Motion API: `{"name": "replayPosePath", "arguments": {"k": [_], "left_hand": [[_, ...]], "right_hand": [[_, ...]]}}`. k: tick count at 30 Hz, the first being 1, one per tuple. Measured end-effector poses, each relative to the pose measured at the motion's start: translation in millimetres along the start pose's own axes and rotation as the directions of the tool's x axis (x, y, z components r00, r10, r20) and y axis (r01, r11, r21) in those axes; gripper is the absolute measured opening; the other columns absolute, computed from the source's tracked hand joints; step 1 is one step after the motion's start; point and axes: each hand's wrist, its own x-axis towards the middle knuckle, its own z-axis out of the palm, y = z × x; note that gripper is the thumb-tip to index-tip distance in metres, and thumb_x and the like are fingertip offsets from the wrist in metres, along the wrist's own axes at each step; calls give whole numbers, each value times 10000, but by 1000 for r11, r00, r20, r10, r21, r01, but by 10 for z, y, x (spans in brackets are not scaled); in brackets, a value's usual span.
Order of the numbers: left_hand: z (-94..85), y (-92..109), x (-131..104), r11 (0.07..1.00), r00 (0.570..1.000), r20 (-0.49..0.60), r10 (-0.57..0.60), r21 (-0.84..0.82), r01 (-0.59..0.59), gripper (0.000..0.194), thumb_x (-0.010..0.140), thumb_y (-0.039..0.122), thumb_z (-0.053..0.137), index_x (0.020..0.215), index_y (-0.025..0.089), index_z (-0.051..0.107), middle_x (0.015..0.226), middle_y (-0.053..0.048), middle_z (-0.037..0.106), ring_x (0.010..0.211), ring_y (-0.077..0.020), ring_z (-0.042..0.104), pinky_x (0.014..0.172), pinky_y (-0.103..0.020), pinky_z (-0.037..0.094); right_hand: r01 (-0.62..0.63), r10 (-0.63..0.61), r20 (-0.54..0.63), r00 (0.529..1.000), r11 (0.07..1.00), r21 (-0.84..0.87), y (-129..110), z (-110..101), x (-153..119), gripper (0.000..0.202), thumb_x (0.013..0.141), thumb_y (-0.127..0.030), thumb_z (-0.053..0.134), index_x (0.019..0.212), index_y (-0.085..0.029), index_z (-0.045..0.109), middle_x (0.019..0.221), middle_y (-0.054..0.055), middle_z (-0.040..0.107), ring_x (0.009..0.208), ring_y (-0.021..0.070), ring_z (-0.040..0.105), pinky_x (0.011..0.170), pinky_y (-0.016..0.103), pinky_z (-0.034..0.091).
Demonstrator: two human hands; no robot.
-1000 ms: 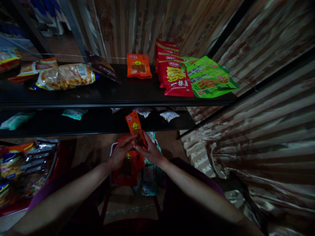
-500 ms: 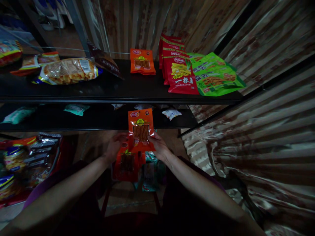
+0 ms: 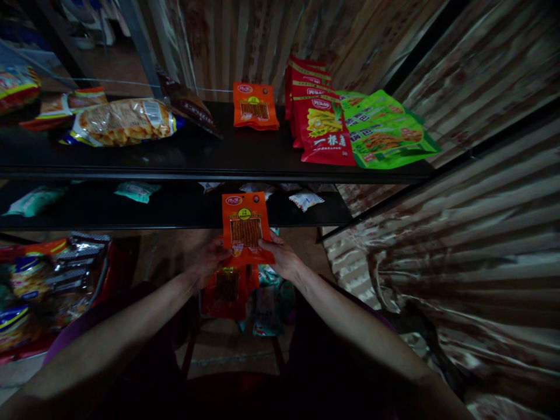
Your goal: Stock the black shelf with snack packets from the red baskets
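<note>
An orange snack packet (image 3: 245,224) with a clear window is held upright in front of the lower shelf. My right hand (image 3: 282,255) grips its lower right side, thumb on the front. My left hand (image 3: 210,259) is closed at its lower left edge. Below, more orange packets (image 3: 225,289) and teal packets (image 3: 266,306) lie between my knees. A similar orange packet (image 3: 255,107) stands on the upper shelf, left of red bags (image 3: 324,125) and green bags (image 3: 387,134).
The black upper shelf (image 3: 210,160) also bears a long biscuit bag (image 3: 122,122) and a brown bag (image 3: 188,105). Small teal packets (image 3: 136,191) and white packets (image 3: 306,200) lie on the lower shelf. A red basket (image 3: 105,280) of snacks stands at the left.
The held orange packet has moved slightly left and tilted a little. My left hand has come up to its lower left edge and closed there.
</note>
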Motion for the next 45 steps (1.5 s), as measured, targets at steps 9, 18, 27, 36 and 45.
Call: {"name": "replayPosePath", "arguments": {"k": [9,18,27,36,45], "left_hand": [[41,27,-20,999,997,-54,49,13,-48,303,641,84,707,931,163,671,858,-31,738,721,-154,668,704,-275,518],[-17,-7,-23,998,997,-57,52,42,-50,369,589,132,754,944,154,657,891,-40,734,750,-161,665,742,-297,510],[-129,-56,-21,993,998,-50,42,111,-36,415,571,176,773,964,148,641,868,-40,726,727,-149,648,698,-274,484],[-192,-35,-12,992,999,-43,-8,126,13,360,610,261,765,928,129,661,886,-75,730,722,-156,649,670,-268,483],[-201,-49,3,995,995,-93,-29,95,38,326,609,322,770,858,136,671,868,-79,729,726,-173,658,665,-277,495]], "right_hand": [[-16,28,112,993,995,-102,-120,67,-70,525,565,-138,730,1058,-273,612,1050,16,716,947,245,674,889,415,512],[-6,13,212,977,999,-31,-14,-67,-5,596,571,-33,656,1117,-258,578,1068,22,705,971,232,668,884,354,509],[-4,21,226,974,997,-77,-36,-6,-52,713,550,-58,641,1222,-259,513,1081,29,696,988,233,665,897,371,502],[-17,51,270,962,992,-126,14,-49,-19,704,586,-116,671,1248,-271,487,1206,55,643,1084,272,622,893,426,518],[-76,75,209,975,997,-2,11,-20,-33,607,519,1,603,1077,-239,596,1044,10,720,851,187,684,820,293,523]]}}
